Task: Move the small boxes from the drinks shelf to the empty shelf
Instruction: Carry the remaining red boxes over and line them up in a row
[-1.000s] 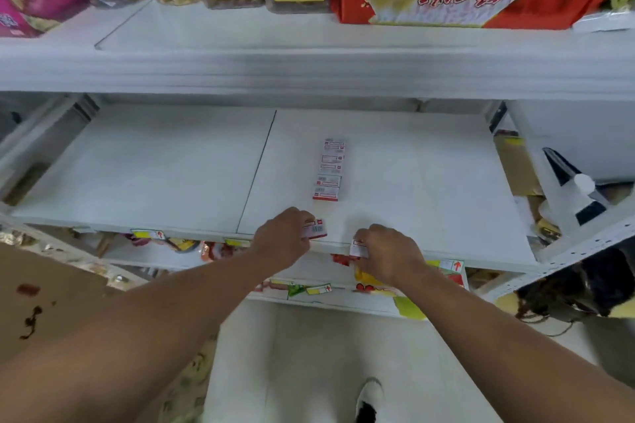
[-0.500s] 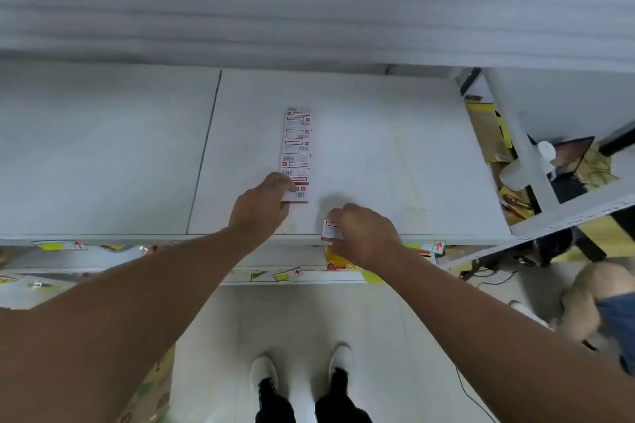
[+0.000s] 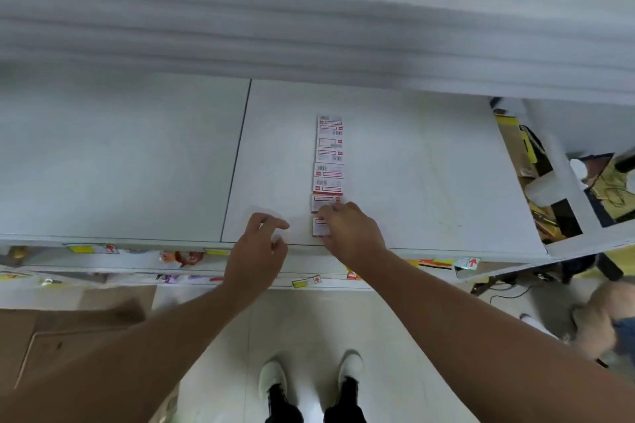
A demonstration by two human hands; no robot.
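Small boxes lined up on the white shelf, both hands at its front edge.

The right hand has its fingers closed on the nearest small box, at the front end of the row of boxes on the shelf. The left hand hovers just beside, fingers apart and empty.

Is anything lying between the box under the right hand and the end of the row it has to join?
Nothing visible does. The right hand has the nearest box down on the shelf, just in front of the row of boxes. The left hand is off to the side, empty.
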